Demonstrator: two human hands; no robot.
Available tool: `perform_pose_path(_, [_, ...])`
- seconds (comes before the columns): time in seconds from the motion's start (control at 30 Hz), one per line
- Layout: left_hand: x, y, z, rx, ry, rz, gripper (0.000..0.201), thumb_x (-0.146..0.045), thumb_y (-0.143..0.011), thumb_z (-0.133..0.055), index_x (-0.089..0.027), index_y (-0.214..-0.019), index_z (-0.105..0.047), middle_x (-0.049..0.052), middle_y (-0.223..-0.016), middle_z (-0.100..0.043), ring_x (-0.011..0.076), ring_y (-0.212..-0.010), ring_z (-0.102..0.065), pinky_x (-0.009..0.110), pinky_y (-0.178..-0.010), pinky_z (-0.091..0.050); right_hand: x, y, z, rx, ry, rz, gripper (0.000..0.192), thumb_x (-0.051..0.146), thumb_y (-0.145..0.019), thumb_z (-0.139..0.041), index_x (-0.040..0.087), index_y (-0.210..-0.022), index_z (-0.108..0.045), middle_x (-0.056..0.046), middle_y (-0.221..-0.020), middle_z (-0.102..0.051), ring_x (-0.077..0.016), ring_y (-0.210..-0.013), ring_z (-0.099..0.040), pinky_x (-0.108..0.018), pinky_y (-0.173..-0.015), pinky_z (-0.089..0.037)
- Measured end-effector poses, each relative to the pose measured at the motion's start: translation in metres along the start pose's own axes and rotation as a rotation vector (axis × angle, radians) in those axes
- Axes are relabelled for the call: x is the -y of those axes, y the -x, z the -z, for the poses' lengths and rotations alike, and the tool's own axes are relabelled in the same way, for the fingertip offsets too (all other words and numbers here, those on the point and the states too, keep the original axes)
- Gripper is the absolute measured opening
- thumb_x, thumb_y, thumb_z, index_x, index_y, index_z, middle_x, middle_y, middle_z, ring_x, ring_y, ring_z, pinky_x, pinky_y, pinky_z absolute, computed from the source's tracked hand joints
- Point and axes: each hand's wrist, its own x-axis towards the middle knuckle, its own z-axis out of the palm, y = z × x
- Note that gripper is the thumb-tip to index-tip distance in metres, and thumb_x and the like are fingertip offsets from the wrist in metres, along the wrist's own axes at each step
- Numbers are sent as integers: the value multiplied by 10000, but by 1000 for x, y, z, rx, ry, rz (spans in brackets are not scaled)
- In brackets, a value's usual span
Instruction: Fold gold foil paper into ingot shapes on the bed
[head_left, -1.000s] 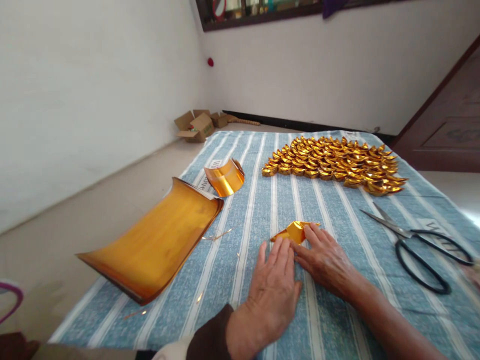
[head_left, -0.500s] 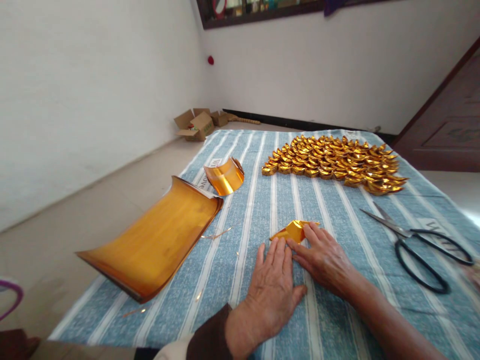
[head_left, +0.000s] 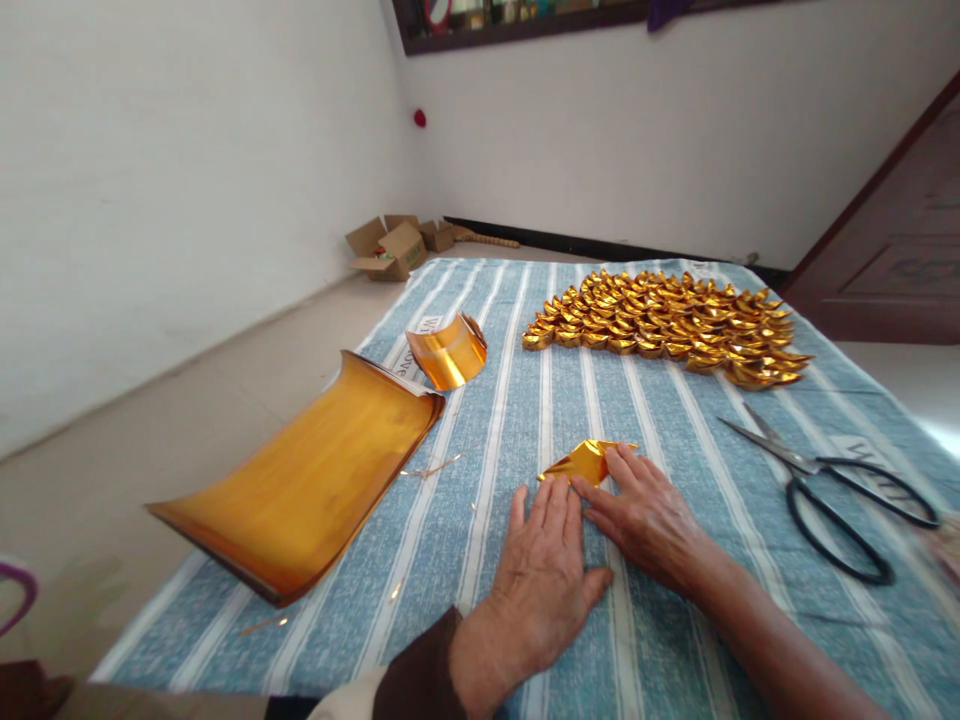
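A small piece of folded gold foil paper (head_left: 577, 463) lies on the striped tablecloth in front of me. My left hand (head_left: 536, 580) rests palm down with fingers stretched out, their tips on the paper's near edge. From the right, my right hand (head_left: 641, 510) grips the paper's right part, its fingers bent over the foil and covering some of it. The two hands touch or nearly touch at the fingertips. Beyond them sit many folded gold foil ingots (head_left: 660, 325) in packed rows. To the right, scissors (head_left: 814, 475) with black handles lie with blades slightly apart.
A stack of large gold foil sheets (head_left: 300, 480) lies at the table's left edge, partly overhanging. Behind it stands a curled gold foil strip (head_left: 450, 352). Thin foil scraps (head_left: 431, 468) dot the blue striped tablecloth (head_left: 502, 400). An open cardboard box (head_left: 394, 250) is on the floor.
Both hands stay in almost the same place on the foil paper. The whole view has shifted very slightly; the other things lie as before.
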Motion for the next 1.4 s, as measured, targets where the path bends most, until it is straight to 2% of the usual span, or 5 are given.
perform_pose_path(0.37, [3, 0, 0, -51, 34, -3, 705, -486, -881, -560, -57, -1407, -368, 241, -1417, -479, 381, -1328, -432, 593, -1056, -375, 0, -1, 1, 24, 5, -14, 348, 310, -888, -613, 292, -1236, -607, -163, -1200, -555, -371, -1205, -471, -512, -892, -462])
perform_pose_path(0.57, [6, -4, 0, -53, 31, 19, 796, -585, -851, -576, -41, -1394, -372, 255, -1398, -486, 396, -1284, -460, 590, -1016, -406, 0, -2, 3, 35, 1, -20, 371, 303, -881, -627, 293, -1251, -602, -168, -1215, -542, -380, -1204, -471, -519, -894, -461])
perform_pose_path(0.8, [7, -8, 1, -75, 27, 25, 709, -592, -886, -519, -92, -1378, -414, 205, -1393, -501, 362, -1263, -472, 553, -1004, -416, 1, -2, 5, 36, -14, -19, 398, 290, -888, -620, 289, -1284, -582, -175, -1215, -543, -370, -1201, -473, -516, -893, -463])
perform_pose_path(1.07, [4, -8, 1, -31, 13, 60, 703, -557, -899, -527, -62, -1384, -410, 218, -1404, -492, 374, -1292, -442, 595, -1020, -367, -1, -2, 3, 52, -19, -21, 384, 320, -890, -622, 296, -1271, -586, -168, -1210, -535, -365, -1205, -469, -503, -910, -465])
perform_pose_path(1.4, [4, -11, 9, 10, 31, 84, 687, -544, -880, -568, -93, -1379, -428, 189, -1433, -477, 345, -1297, -438, 560, -1030, -350, -3, -1, 5, 57, -44, 5, 407, 288, -897, -611, 300, -1300, -561, -173, -1242, -534, -372, -1224, -464, -524, -919, -461])
